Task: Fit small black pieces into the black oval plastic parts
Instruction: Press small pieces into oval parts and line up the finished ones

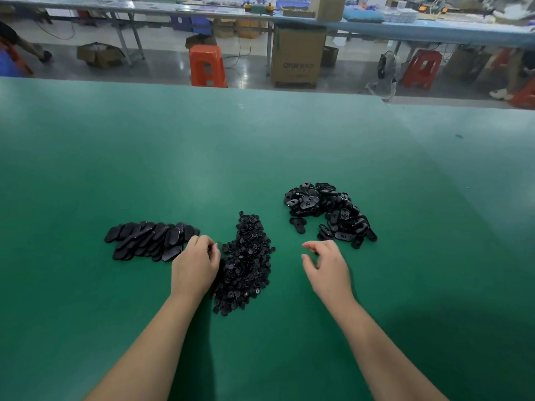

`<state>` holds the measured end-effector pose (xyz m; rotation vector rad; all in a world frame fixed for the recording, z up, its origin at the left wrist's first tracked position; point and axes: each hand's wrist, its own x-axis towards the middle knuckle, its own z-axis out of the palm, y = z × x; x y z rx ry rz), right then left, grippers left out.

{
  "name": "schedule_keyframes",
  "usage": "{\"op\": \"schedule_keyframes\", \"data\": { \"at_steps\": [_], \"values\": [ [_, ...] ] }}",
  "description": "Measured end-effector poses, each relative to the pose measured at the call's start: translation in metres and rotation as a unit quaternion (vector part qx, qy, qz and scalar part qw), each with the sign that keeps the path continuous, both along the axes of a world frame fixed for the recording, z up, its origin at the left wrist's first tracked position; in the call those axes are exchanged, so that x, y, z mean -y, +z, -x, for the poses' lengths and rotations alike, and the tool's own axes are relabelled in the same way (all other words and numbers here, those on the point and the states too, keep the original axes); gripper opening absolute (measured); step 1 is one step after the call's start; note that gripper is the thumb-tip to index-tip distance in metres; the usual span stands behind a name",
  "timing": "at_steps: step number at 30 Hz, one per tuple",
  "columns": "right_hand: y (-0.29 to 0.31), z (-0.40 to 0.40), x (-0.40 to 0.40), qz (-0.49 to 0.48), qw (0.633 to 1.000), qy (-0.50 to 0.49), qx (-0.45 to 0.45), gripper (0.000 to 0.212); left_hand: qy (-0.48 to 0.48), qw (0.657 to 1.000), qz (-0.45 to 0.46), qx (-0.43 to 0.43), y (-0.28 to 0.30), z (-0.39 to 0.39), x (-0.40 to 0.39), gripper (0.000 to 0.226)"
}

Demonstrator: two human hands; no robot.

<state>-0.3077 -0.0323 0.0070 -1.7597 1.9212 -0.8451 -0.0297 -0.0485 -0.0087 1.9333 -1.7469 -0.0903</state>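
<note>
A long heap of small black pieces (246,261) lies in the middle of the green table (202,157). To its left sits a stack of black oval parts (147,240) lying smooth side up. A looser pile of black oval parts (330,212) with their hollow sides showing lies to the right. My left hand (195,266) rests at the left edge of the small pieces, fingers curled down into them; whether it holds one is hidden. My right hand (327,263) hovers between the heap and the right pile, fingers loosely curled, holding nothing.
The table's far edge runs across the top. Beyond it stand orange stools (207,66), a cardboard box (298,57) and a long workbench (405,27). The table's right edge slants down from the far corner.
</note>
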Motion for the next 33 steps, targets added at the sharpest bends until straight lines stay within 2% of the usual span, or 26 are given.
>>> {"op": "schedule_keyframes", "data": {
  "at_steps": [3, 6, 12, 19, 22, 24, 25, 27, 29, 30, 31, 33],
  "values": [
    [0.006, 0.028, 0.011, -0.075, 0.989, -0.02, -0.123, 0.042, -0.015, 0.999, 0.029, 0.005, 0.0, 0.0, -0.003, 0.011],
    [0.009, 0.041, 0.018, -0.143, 0.975, 0.018, -0.168, 0.045, -0.039, 0.997, 0.062, 0.019, 0.001, 0.001, -0.006, 0.007],
    [0.013, 0.038, 0.022, -0.134, 0.967, 0.079, -0.204, 0.029, -0.042, 0.996, 0.071, 0.025, 0.0, 0.001, -0.006, 0.005],
    [0.02, 0.028, 0.021, -0.133, 0.936, 0.126, -0.3, 0.042, -0.035, 0.997, 0.063, 0.009, -0.004, 0.0, -0.003, 0.006],
    [0.021, 0.027, 0.024, -0.116, 0.935, 0.14, -0.305, 0.043, -0.029, 0.998, 0.054, 0.0, -0.005, -0.001, -0.003, 0.008],
    [0.021, 0.027, 0.026, -0.12, 0.955, 0.126, -0.24, 0.043, -0.027, 0.998, 0.05, -0.001, -0.005, -0.001, -0.004, 0.008],
    [0.019, 0.026, 0.026, -0.124, 0.97, 0.112, -0.178, 0.043, -0.027, 0.998, 0.048, -0.001, -0.005, -0.001, -0.004, 0.008],
    [0.017, 0.023, 0.027, -0.137, 0.988, 0.071, 0.011, 0.043, -0.028, 0.999, 0.045, -0.001, -0.005, 0.0, -0.004, 0.008],
    [0.018, 0.016, 0.023, -0.148, 0.965, 0.035, 0.215, 0.045, -0.026, 0.999, 0.041, -0.005, -0.004, 0.0, -0.003, 0.008],
    [0.018, 0.013, 0.021, -0.147, 0.947, 0.027, 0.283, 0.046, -0.025, 0.999, 0.037, -0.006, -0.004, 0.0, -0.003, 0.009],
    [0.017, 0.009, 0.019, -0.143, 0.936, 0.026, 0.319, 0.046, -0.024, 0.999, 0.035, -0.006, -0.004, -0.001, -0.003, 0.01],
    [0.014, 0.002, 0.014, -0.135, 0.933, 0.034, 0.333, 0.048, -0.026, 0.999, 0.032, -0.006, -0.004, -0.001, -0.003, 0.013]
  ]
}}
